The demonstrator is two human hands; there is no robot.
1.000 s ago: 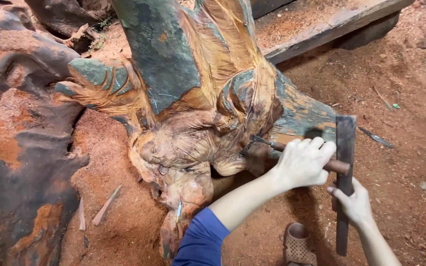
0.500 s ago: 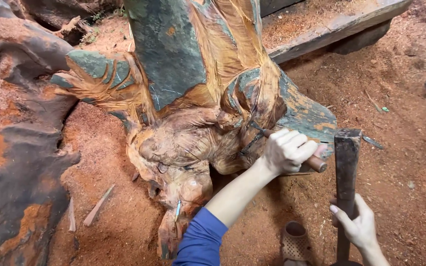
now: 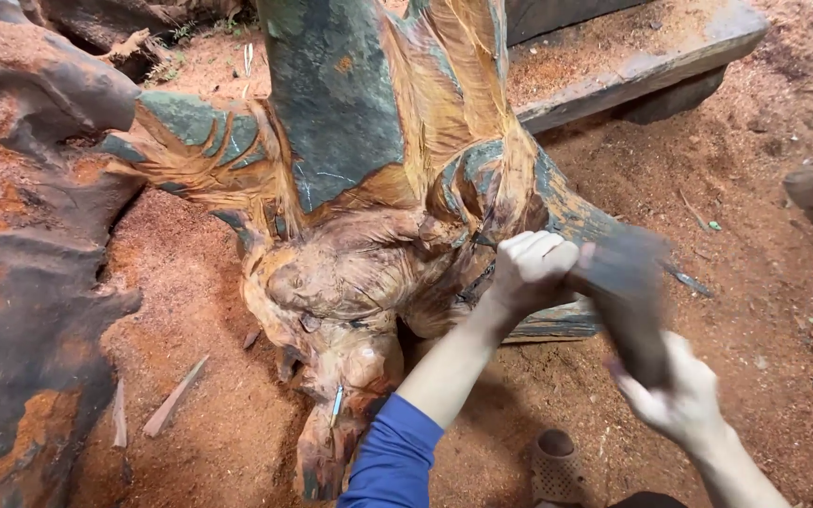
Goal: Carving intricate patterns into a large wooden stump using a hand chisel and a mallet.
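Left hand [image 3: 531,268] fisted around a chisel handle against the carving [image 3: 350,273]; right hand [image 3: 675,400] grips a blurred mallet [image 3: 628,301].

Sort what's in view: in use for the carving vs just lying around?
In use:
- left hand, fist closed round a chisel handle against the carved wood figure
- right hand, gripping the blurred mallet

Lying about:
- wood splinter on the sawdust
- plank behind
- brown sandal
- dark root slab
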